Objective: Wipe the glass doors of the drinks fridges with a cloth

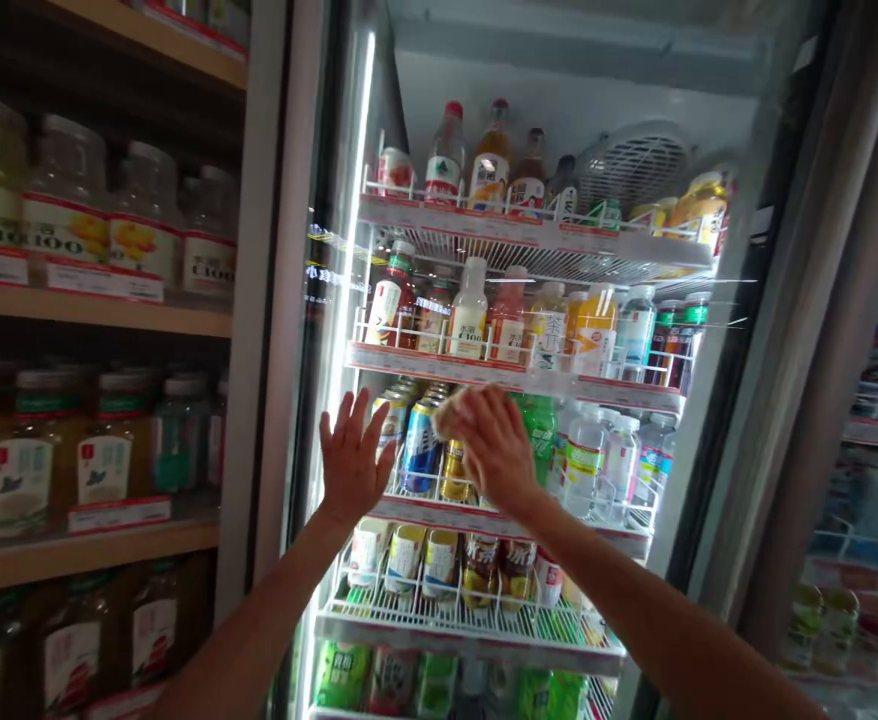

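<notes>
A glass fridge door (559,60) stands in front of me, with reflections across its pane. My left hand (353,455) is open, fingers spread and palm toward the glass, beside the lit left edge. To its right, my right hand (495,440) is bent over a pale, folded cloth (448,418), held under the fingers at the glass. Part of the cloth is hidden by that hand. Behind the hands, through the pane, are a blue can (418,450), a gold can (454,470) and a green bottle (540,435) on the middle shelf.
Several wire-fronted shelves of bottles and cans fill the fridge, including a white bottle (469,310). On the left, a wooden shelf unit (94,305) holds jars and bottles. A metal door frame (806,350) and another stocked cooler (859,500) are at the right.
</notes>
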Available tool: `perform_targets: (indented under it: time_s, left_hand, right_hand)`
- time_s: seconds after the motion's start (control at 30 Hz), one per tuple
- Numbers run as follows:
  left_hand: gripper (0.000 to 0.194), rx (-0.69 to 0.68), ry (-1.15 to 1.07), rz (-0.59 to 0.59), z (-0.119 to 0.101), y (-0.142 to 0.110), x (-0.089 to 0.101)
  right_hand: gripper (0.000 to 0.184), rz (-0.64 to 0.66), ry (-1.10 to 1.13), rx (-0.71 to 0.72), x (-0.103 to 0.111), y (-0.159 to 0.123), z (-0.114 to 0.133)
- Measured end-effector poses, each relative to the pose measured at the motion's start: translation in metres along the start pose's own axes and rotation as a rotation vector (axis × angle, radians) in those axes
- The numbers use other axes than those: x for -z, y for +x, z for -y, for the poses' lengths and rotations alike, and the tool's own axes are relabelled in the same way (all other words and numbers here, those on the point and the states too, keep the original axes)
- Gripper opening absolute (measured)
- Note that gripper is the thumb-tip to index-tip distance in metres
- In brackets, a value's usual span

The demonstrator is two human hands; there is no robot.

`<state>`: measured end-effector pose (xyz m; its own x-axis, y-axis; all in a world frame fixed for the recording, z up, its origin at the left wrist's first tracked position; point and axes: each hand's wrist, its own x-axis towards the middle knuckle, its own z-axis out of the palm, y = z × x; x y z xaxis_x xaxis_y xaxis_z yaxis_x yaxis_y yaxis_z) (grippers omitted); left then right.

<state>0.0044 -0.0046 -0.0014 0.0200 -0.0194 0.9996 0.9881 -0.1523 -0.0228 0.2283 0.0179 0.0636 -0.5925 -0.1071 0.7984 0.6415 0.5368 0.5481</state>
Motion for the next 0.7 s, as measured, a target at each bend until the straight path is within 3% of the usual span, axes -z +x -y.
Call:
perform_targets:
  time_s: [0.07,0.1,0.13,0.23,0.3,0.43,0.5,0.57,0.63,0.7]
  left_hand:
    - [0.057,0.037,0.027,-0.005,0.012,-0.003,0.004]
    - [0.056,0.051,0.039,-0.001,0.018,-0.005,0.006]
    - [0.056,0.057,0.044,0.009,0.024,-0.007,0.008]
    - [0.057,0.039,0.029,0.050,0.035,-0.014,0.011]
    - [0.058,0.030,0.028,0.073,0.038,-0.023,0.012]
    - [0.062,-0.020,0.056,0.128,0.041,-0.049,0.017]
    - [0.063,-0.046,0.074,0.149,0.044,-0.060,0.018]
    - [0.064,-0.053,0.082,0.161,0.047,-0.068,0.019]
    - [0.065,-0.044,0.080,0.152,0.049,-0.070,0.018]
    - [0.065,-0.032,0.069,0.139,0.049,-0.070,0.016]
  right_hand:
    - [0.051,0.119,0.048,0.196,-0.004,-0.005,0.012]
    - [0.053,0.132,0.057,0.217,-0.004,-0.002,0.012]
    - [0.054,0.107,0.053,0.176,-0.003,0.006,0.008]
    - [0.054,-0.079,0.004,-0.147,-0.001,0.036,-0.008]
    - [0.053,-0.109,0.001,-0.187,-0.005,0.037,-0.002]
    - [0.049,0.109,0.072,0.205,-0.017,-0.025,0.042]
    - [0.045,0.157,0.087,0.358,-0.016,-0.049,0.045]
    - [0.047,0.113,0.038,0.248,-0.007,-0.049,0.026]
    - [0.051,-0.017,-0.038,-0.056,0.004,-0.034,-0.001]
    - [0.052,-0.113,-0.063,-0.236,0.011,-0.027,-0.016]
